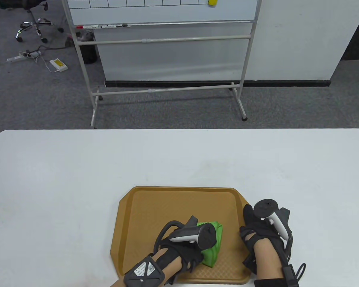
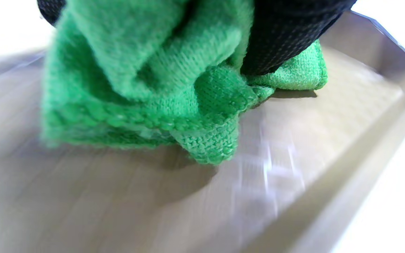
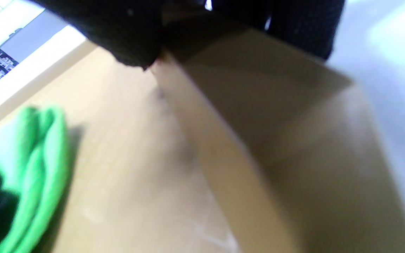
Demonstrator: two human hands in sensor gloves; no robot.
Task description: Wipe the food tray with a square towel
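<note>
Wiping is the step in hand, as I am reading it: my left hand (image 1: pixel 188 242) is bunching the green towel (image 1: pixel 212 246) in its fingers (image 2: pixel 280 42) and pressing it onto the floor of the food tray (image 1: pixel 179 203), toward the tray's 5 o'clock area. The towel is crumpled, not spread flat, with one corner trailing onto the tray floor in the left wrist view. My right hand (image 1: pixel 263 236) is sitting at the tray's 3 o'clock rim, and in the right wrist view its fingers (image 3: pixel 125 35) are pinching that raised edge, steadying the tray, I judge.

Most of the tray floor, from 9 o'clock round through 12 to 2, is lying bare beyond the towel, so I am judging the job as partly done at best; nothing here is telling me which parts have been covered. The next move is calling for a stroke out toward 11 or 12 o'clock with steady downward pressure, the right hand bracing so the tray is not sliding.

The tray is lying near the 6 o'clock edge of a white counter (image 1: pixel 77 179). Beyond it, at 12 o'clock, a wheeled whiteboard (image 1: pixel 164 44) is standing on grey carpet (image 1: pixel 33 95), with an office chair (image 1: pixel 33 21) and a power strip (image 1: pixel 21 56) at 10 o'clock.
</note>
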